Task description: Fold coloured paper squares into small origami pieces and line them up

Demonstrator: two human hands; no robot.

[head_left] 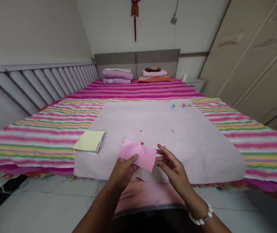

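Observation:
A creased sheet of pink paper [143, 156] is pinched by my left hand [125, 170], thumb on top, above the near part of a large pale sheet [196, 145]. My right hand [173, 168] is just right of the paper's right edge, fingers apart and slightly curled; whether a fingertip touches the edge I cannot tell. To the left lies a stack of coloured paper [89, 141] with a yellow sheet on top. Several small folded paper pieces [183, 105], blue, yellow, pink and green, stand in a row at the far right of the pale sheet.
Small red scraps [140, 130] are scattered over the pale sheet. It lies on a bed with a striped bedspread [55, 119]. Folded purple bedding [117, 76] and another pile [154, 73] sit by the headboard. A railing runs along the left, a wardrobe [257, 55] along the right.

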